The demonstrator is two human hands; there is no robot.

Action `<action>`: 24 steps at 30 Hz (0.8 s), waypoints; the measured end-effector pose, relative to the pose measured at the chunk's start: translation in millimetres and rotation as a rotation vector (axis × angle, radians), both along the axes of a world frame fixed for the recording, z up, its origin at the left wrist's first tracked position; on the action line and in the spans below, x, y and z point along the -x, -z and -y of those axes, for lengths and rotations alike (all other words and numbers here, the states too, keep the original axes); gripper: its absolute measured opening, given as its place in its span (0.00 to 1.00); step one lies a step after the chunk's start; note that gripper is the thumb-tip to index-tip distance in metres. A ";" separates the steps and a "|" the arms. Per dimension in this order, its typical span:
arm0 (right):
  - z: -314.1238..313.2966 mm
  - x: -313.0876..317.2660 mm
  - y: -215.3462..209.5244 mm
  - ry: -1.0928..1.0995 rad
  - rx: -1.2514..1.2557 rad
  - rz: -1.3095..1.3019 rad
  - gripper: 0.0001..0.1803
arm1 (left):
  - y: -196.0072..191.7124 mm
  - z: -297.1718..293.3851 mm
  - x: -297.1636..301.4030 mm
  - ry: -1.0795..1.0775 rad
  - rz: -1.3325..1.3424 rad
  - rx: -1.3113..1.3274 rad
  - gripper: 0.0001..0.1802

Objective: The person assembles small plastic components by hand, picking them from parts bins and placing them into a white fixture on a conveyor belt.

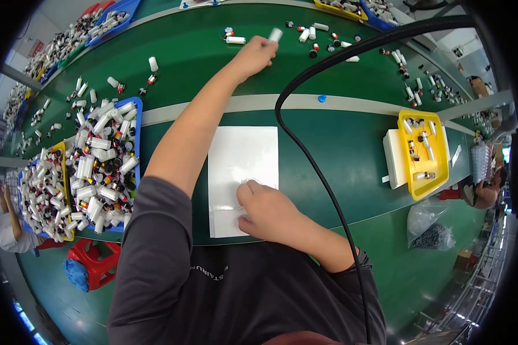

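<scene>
My left hand (254, 57) reaches far out over the green belt, its fingers closed around a small white plastic cylinder (275, 35). To the left of that hand lies another white cylinder (235, 40) with a dark and red end. Close to my body, my right hand (269, 211) rests over a glossy white sheet (243, 155) on the green table. Its fingers are curled together, and whatever they may hold is hidden.
A blue bin (137, 123) and a yellow bin (69, 195), heaped with cylinders and capped parts, stand left. At right, a yellow tray (421, 187) holds a few parts. A black cable (305, 150) arcs across the view. Loose parts (312, 33) lie scattered on the belt.
</scene>
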State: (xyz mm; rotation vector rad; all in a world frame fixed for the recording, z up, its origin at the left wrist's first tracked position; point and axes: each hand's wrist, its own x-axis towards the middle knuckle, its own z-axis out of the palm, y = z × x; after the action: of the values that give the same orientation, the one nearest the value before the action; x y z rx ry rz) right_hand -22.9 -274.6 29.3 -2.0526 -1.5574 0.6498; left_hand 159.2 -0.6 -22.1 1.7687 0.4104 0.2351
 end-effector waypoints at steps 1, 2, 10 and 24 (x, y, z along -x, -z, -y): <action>1.1 -4.1 -0.9 -0.006 0.013 -0.046 0.17 | -15.2 8.3 14.7 -0.001 0.064 0.199 0.28; 1.5 -5.9 -0.7 0.001 0.011 -0.055 0.17 | -28.5 13.5 32.5 -0.009 0.127 0.400 0.26; -11.6 -61.9 -14.1 0.397 -0.352 -0.375 0.23 | -44.2 55.8 144.2 -0.164 0.277 1.160 0.18; -56.7 -113.4 51.8 0.583 -0.782 -0.854 0.29 | -13.5 74.9 157.7 0.182 0.331 1.239 0.26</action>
State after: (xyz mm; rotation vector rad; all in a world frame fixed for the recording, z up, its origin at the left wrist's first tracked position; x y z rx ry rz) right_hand 90.5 -217.9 -22.5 -1.2446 -0.5258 0.4691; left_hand 1.5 -75.5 -8.6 0.5233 0.0843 0.0911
